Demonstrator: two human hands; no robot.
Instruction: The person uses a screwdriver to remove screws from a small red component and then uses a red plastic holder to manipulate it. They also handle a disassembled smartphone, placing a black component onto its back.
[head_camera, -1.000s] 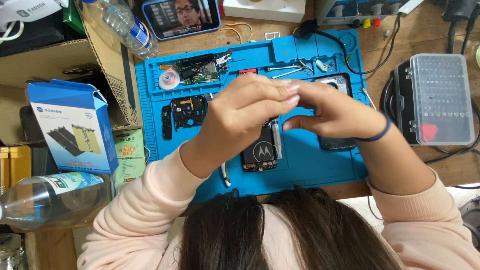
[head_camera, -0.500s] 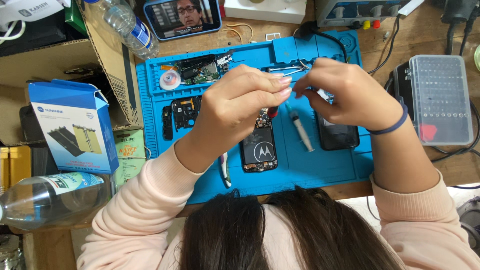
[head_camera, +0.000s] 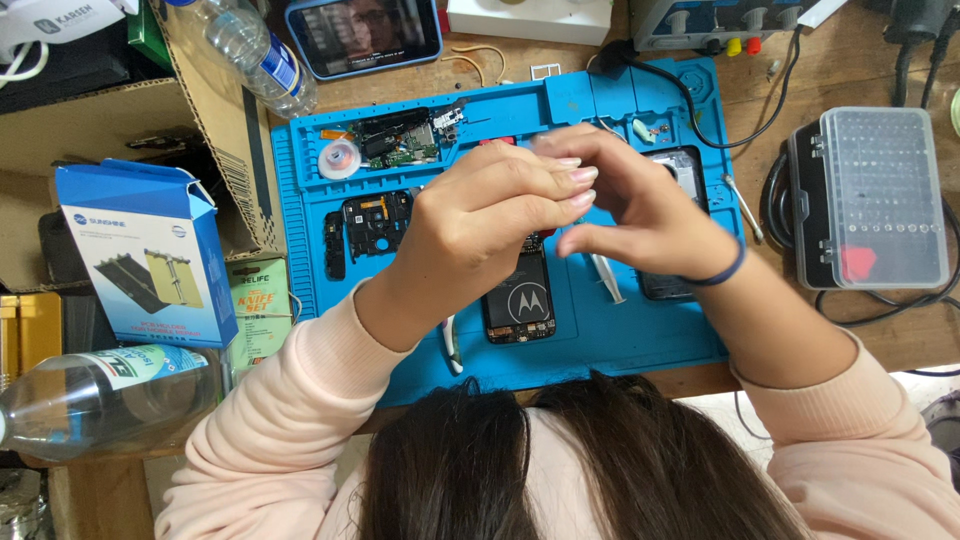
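Observation:
My left hand (head_camera: 480, 220) and my right hand (head_camera: 645, 215) meet fingertip to fingertip above a blue repair mat (head_camera: 300, 200). Both are curled shut, and whatever is pinched between them is hidden. A blue band circles my right wrist. Just below the hands a black phone (head_camera: 518, 300) lies face up on the mat, with a sliver of red showing at its top edge. Metal tweezers (head_camera: 605, 275) rest to its right. A second opened phone body (head_camera: 682, 180) lies partly under my right hand. A circuit board (head_camera: 400, 140) and a black inner frame (head_camera: 375, 220) sit further left.
A clear screwdriver-bit case (head_camera: 880, 195) with cables stands right of the mat. To the left are a blue carton (head_camera: 150, 250), a cardboard box (head_camera: 100, 130) and a plastic bottle (head_camera: 90, 400). A lit screen (head_camera: 365, 30) leans at the back. A slim tool (head_camera: 452, 345) lies by my left sleeve.
Both hands lifted off the black phone toward the mat's far side, then settled back slightly. The tweezers, covered a second ago, now lie exposed on the mat.

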